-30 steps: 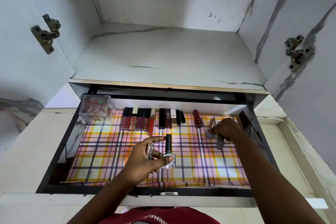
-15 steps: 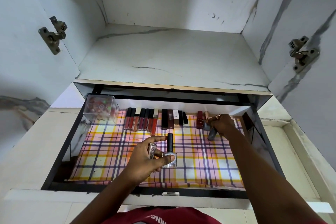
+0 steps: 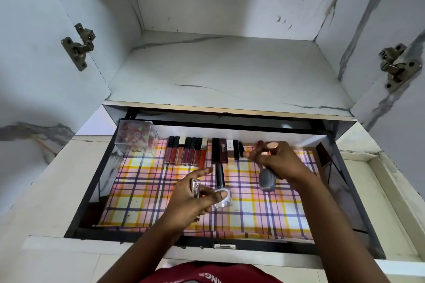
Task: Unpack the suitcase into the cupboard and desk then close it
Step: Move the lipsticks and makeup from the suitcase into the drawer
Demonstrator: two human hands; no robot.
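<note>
An open drawer (image 3: pixel 92 193) lined with plaid paper sits below a marble-look cupboard shelf. A row of lip glosses and lipsticks (image 3: pixel 197 151) lies along its back wall. My left hand (image 3: pixel 190 200) holds a silver nail polish bottle with a black cap (image 3: pixel 221 190) and a small clear bottle (image 3: pixel 196 187) over the drawer's middle. My right hand (image 3: pixel 280 163) hovers near the row's right end, gripping a rose-gold tube (image 3: pixel 271 146) and a grey bottle (image 3: pixel 266 179). The suitcase is out of view.
A clear box of red items (image 3: pixel 135 135) stands in the drawer's back left corner. The cupboard shelf (image 3: pixel 225 71) above is bare, with door hinges (image 3: pixel 79 45) at both sides. The drawer's front rail carries a metal latch (image 3: pixel 224 246).
My right hand moved left and toward the back row, lifting the rose-gold tube upward. My left hand stayed over the drawer's middle with its bottles.
</note>
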